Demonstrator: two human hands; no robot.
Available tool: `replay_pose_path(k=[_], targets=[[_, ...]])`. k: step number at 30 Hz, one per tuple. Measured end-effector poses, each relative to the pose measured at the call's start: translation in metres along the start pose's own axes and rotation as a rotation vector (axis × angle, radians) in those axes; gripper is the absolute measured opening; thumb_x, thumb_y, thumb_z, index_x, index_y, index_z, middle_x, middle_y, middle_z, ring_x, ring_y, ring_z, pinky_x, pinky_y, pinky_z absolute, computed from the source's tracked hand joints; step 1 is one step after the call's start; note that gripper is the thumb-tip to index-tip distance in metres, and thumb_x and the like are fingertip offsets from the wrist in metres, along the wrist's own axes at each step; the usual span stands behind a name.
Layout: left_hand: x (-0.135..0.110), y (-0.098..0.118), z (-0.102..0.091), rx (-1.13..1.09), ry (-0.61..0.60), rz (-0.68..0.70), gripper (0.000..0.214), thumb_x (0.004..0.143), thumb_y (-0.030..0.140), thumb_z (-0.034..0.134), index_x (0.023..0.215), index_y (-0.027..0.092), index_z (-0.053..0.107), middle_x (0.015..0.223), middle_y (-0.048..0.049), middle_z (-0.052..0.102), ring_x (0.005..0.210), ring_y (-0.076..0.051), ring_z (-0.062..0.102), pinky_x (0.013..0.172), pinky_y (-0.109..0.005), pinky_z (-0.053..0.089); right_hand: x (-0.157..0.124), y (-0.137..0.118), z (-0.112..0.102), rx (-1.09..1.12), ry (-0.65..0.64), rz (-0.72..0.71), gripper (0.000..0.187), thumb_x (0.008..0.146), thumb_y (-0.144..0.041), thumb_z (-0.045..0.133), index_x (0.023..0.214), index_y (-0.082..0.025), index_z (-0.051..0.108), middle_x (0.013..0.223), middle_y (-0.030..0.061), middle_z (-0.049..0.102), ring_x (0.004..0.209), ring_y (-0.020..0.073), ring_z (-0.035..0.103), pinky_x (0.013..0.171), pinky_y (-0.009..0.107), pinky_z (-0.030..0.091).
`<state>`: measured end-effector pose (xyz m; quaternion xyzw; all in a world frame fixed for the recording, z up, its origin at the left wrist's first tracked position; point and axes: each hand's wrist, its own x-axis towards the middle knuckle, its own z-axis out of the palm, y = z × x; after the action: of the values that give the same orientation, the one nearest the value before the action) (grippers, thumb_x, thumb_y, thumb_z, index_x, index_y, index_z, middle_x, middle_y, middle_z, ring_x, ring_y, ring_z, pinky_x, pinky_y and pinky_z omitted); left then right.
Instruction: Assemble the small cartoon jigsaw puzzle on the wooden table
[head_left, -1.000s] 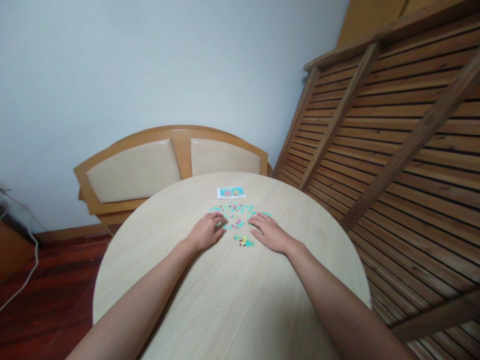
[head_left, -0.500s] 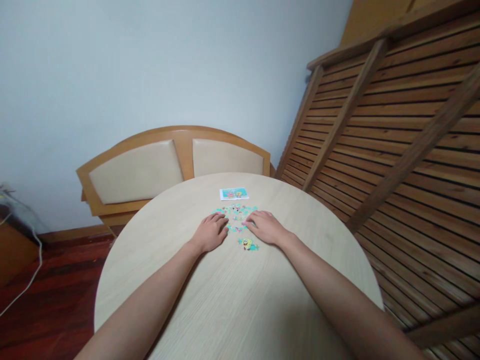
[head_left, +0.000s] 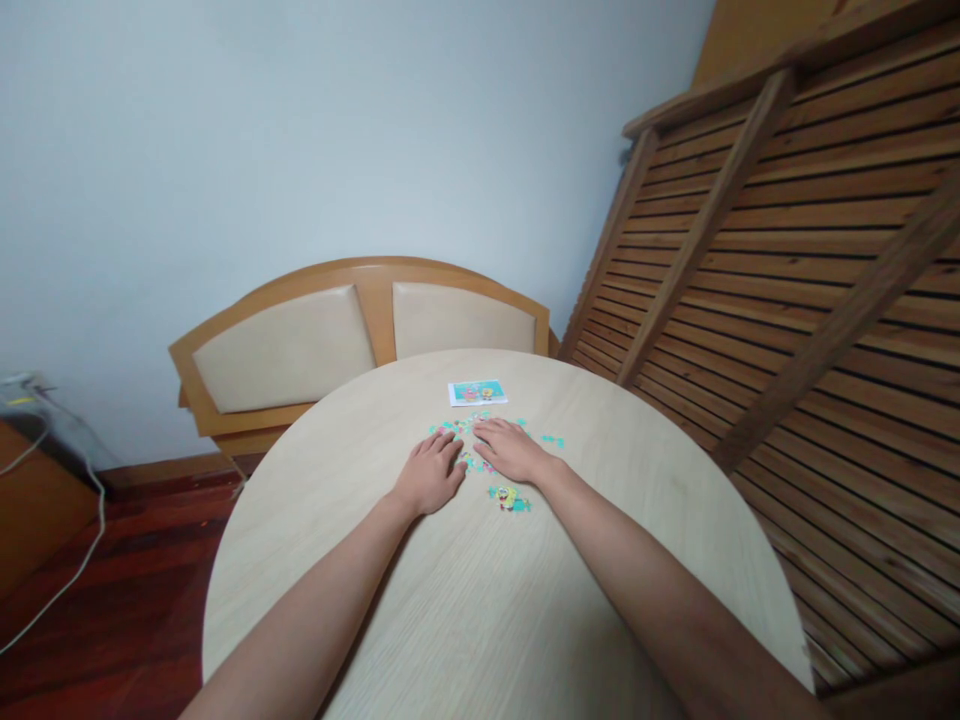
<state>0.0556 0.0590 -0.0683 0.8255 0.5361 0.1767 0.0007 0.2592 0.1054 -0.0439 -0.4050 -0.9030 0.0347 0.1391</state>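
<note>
The left hand (head_left: 431, 475) and right hand (head_left: 510, 450) lie palm down and apart from each other, fingers loosely extended over scattered puzzle pieces (head_left: 478, 466); neither is visibly closed on a piece, though whether a fingertip pins one cannot be told. The joined section (head_left: 511, 499), mostly yellow and turquoise, lies on the near side of the right hand, just beside the wrist. A sideways sweep of that wrist could knock the section and part its joints; spread fingers could also drag small pieces over one another or flip them. The section's long axis runs left to right, its right end dipping slightly nearer; its yellow figure seems to have its top toward the far side, but the detail is small. A few turquoise pieces (head_left: 553, 440) lie farther right. Beyond the pile, the picture card (head_left: 478, 392) lies with its long axis left to right on the round table (head_left: 420, 620).
</note>
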Motion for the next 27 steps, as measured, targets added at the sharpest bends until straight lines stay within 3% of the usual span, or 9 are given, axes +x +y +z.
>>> replay_pose_path(k=[5,10,15,18,21,24,27], targets=[[-0.001,0.004,-0.004,-0.046,0.040,0.114,0.042,0.099,0.037,0.043,0.135,0.020,0.055,0.142,-0.0109,0.054,0.134,-0.027,0.046,0.115,-0.046,0.035,-0.019,0.004,-0.007,0.016,-0.013,-0.118,0.041,0.103,-0.037,0.038,0.130,-0.021,0.063,0.141,0.0074,0.057,0.138,0.0250,0.041,0.116,0.043,0.030],[-0.004,0.013,-0.009,-0.075,-0.052,0.316,0.042,0.101,0.042,0.038,0.134,0.024,0.058,0.142,-0.0073,0.055,0.133,-0.026,0.047,0.115,-0.045,0.034,-0.043,0.017,-0.013,-0.027,-0.036,-0.030,0.045,0.103,-0.041,0.034,0.136,-0.025,0.060,0.150,0.0048,0.047,0.141,0.0299,0.037,0.114,0.047,0.031],[-0.005,0.019,-0.011,-0.010,-0.029,0.198,0.041,0.102,0.038,0.037,0.130,0.023,0.062,0.139,-0.0075,0.058,0.130,-0.028,0.049,0.112,-0.047,0.037,-0.056,0.025,-0.017,-0.071,-0.007,0.091,0.042,0.102,-0.039,0.038,0.134,-0.026,0.061,0.147,0.0063,0.052,0.140,0.0311,0.038,0.114,0.050,0.030],[-0.006,0.020,-0.011,-0.013,-0.008,0.183,0.042,0.101,0.038,0.038,0.133,0.022,0.060,0.140,-0.0079,0.057,0.131,-0.027,0.048,0.113,-0.047,0.036,-0.053,0.022,-0.018,-0.083,0.023,0.089,0.038,0.101,-0.033,0.041,0.128,-0.022,0.065,0.137,0.0086,0.060,0.136,0.0291,0.042,0.113,0.049,0.030],[-0.007,0.021,-0.012,-0.078,-0.055,0.311,0.044,0.102,0.041,0.037,0.138,0.025,0.056,0.144,-0.0063,0.053,0.137,-0.026,0.043,0.116,-0.046,0.033,-0.044,0.016,-0.015,-0.065,0.049,0.067,0.036,0.101,-0.028,0.040,0.126,-0.021,0.064,0.133,0.0080,0.062,0.134,0.0264,0.046,0.113,0.047,0.031],[-0.006,0.020,-0.014,-0.102,-0.085,0.369,0.043,0.102,0.041,0.035,0.134,0.026,0.059,0.141,-0.0060,0.057,0.137,-0.026,0.043,0.116,-0.046,0.033,-0.031,0.012,-0.007,-0.016,0.011,0.022,0.042,0.102,-0.023,0.033,0.137,-0.022,0.056,0.145,0.0048,0.054,0.139,0.0250,0.040,0.114,0.046,0.031],[-0.006,0.014,-0.015,-0.051,-0.063,0.320,0.042,0.102,0.040,0.036,0.131,0.024,0.062,0.136,-0.0076,0.060,0.132,-0.026,0.048,0.114,-0.046,0.034,-0.023,0.009,0.000,0.004,-0.055,-0.019,0.049,0.100,-0.017,0.031,0.146,-0.022,0.047,0.152,0.0041,0.045,0.143,0.0256,0.035,0.114,0.046,0.032]])
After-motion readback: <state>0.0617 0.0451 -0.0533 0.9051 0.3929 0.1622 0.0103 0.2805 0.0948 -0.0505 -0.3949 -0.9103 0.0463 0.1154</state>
